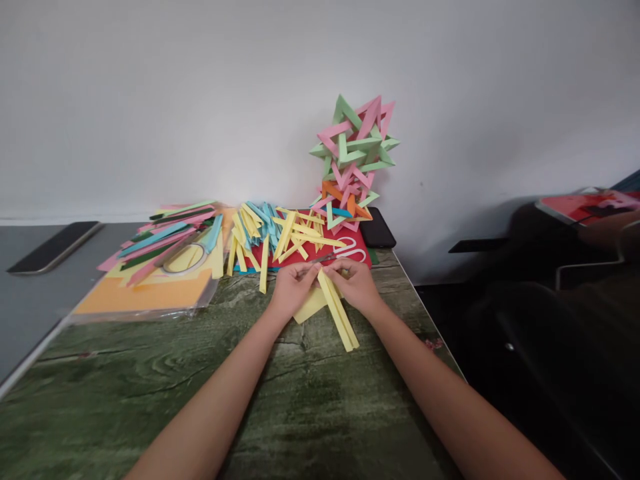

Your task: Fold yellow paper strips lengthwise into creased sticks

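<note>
A folded yellow paper strip (pixel 339 312) hangs down toward me, its upper end pinched between the fingertips of both hands. My left hand (pixel 295 288) is closed at the strip's top left edge. Against the same end, from the right, my right hand (pixel 354 283) presses its fingers together. Beneath the hands lies a flat piece of yellow paper (pixel 310 305). Just beyond my fingers, scissors with white handles (pixel 350 250) rest on red paper (pixel 320 255). Several folded yellow strips (pixel 285 235) and blue strips (pixel 270 223) are heaped behind my left hand.
Star-shaped paper models (pixel 356 143) stand at the back by the wall, with a black phone (pixel 377 228) beside them. Orange paper (pixel 145 293), coloured strips (pixel 165 233) and a tape roll (pixel 186 260) lie left. Another phone (pixel 55 248) is far left.
</note>
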